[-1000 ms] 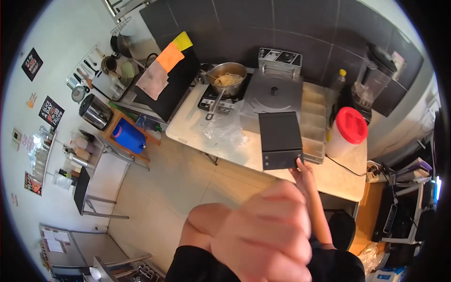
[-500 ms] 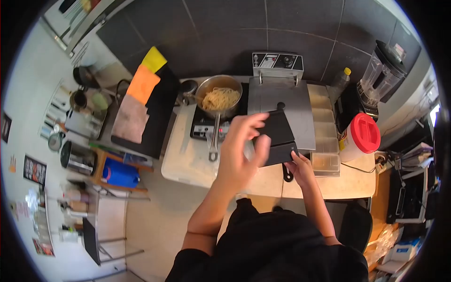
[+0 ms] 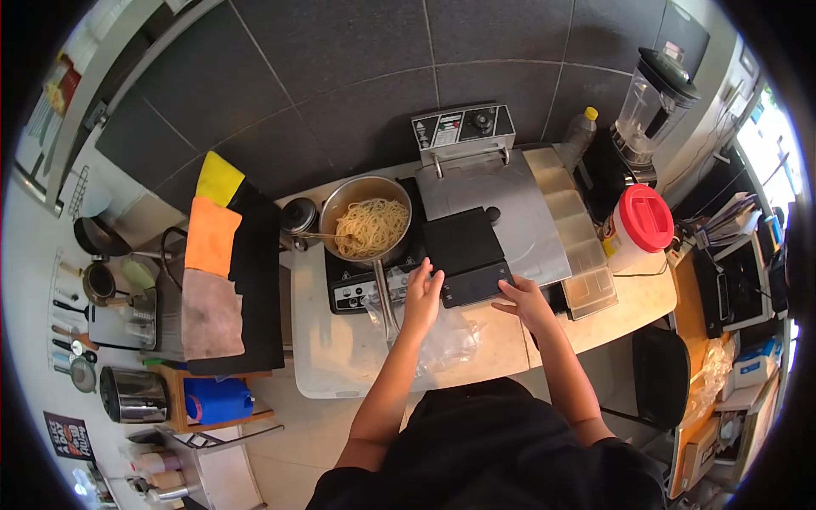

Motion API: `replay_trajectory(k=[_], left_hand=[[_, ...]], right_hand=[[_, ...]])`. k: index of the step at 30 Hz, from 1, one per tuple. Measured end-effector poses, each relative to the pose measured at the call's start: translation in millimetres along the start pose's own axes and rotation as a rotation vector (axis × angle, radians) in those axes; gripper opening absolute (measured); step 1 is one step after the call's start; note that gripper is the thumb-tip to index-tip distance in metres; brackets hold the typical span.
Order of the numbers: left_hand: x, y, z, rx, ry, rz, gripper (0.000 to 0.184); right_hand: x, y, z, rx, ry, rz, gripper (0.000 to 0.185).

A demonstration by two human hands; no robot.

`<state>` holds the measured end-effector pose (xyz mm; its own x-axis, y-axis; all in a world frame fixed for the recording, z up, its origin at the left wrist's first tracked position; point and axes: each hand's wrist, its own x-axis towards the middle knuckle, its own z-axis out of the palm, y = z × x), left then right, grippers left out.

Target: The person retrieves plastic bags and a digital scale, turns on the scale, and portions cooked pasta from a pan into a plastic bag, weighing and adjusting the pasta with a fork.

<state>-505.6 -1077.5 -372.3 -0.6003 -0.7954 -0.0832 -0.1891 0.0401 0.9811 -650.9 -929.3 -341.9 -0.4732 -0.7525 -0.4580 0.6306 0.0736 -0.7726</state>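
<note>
A flat black device [image 3: 466, 251], like a small scale, is held level above the table's front part, before the steel appliance [image 3: 484, 191]. My right hand [image 3: 524, 303] grips its right front corner, thumb on top. At its left front edge is my left hand [image 3: 422, 297], fingers close together and against the device. Left of it, a steel pot [image 3: 330, 208] holding noodles [image 3: 371, 228] stands on a portable stove [image 3: 350, 293], its handle pointing toward me. A clear plastic bag [image 3: 449, 340] lies below my hands on the table [image 3: 331, 361].
Divided trays [image 3: 565, 204], a red-lidded container [image 3: 646, 219], a bottle [image 3: 579, 136] and a blender [image 3: 650, 102] stand to the right. A lidded jar [image 3: 299, 217] is left of the pot. Cloths [image 3: 212, 242] hang over a black surface further left. A dark chair [image 3: 661, 378] is at right.
My left hand has come down from in front of the camera to the device's left edge. The view has shifted, and the device now sits level between both hands.
</note>
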Motion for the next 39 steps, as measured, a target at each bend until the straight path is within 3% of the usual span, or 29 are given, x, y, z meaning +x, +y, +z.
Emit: replay_trajectory(k=[2, 3, 5, 6, 8, 12, 17, 28, 33, 36, 39], left_hand=[[1.3, -1.6, 3.0, -0.096, 0.002, -0.031, 0.048], [0.5, -2.2, 5.7, -0.098, -0.005, -0.032, 0.048], [-3.7, -1.6, 11.9, -0.134, 0.012, -0.027, 0.047], [-4.5, -4.4, 14.1, -0.136, 0.010, -0.030, 0.047], [-4.5, -11.9, 17.8, -0.076, 0.006, -0.035, 0.048], [-7.2, -15.8, 24.8, -0.055, 0.027, -0.007, 0.048], [-5.5, -3.1, 23.5, -0.201, 0.053, -0.094, 0.045], [-7.8, 3.0, 14.4, -0.019, 0.077, 0.027, 0.046], [-39.8, 5.1, 12.3, 0.337, 0.120, 0.166, 0.055], [-67.6, 15.5, 8.4, 0.452, 0.062, 0.041, 0.059], [-76.1, 8.7, 6.3, 0.611, 0.020, 0.118, 0.053]], right_hand=[[0.2, -11.2, 3.7, -0.323, 0.027, 0.011, 0.032], [5.4, -12.7, -0.2, -0.322, 0.035, 0.012, 0.032], [21.6, -7.4, -14.8, -0.823, 0.138, -0.082, 0.043], [27.6, -2.5, -21.2, -0.824, 0.140, -0.079, 0.043], [36.5, 5.3, -29.7, -0.987, 0.231, -0.368, 0.049], [44.4, 8.2, -38.7, -0.884, 0.221, -0.323, 0.041], [29.5, -7.8, -26.9, -1.041, 0.152, -0.436, 0.032], [21.5, -14.3, -19.5, -1.265, 0.043, -0.379, 0.036], [8.6, -21.5, -10.1, -1.193, 0.137, -0.503, 0.041], [7.5, -18.4, -10.7, -1.191, 0.083, -0.624, 0.043], [7.4, -15.5, -8.5, -1.167, 0.079, -0.676, 0.042]])
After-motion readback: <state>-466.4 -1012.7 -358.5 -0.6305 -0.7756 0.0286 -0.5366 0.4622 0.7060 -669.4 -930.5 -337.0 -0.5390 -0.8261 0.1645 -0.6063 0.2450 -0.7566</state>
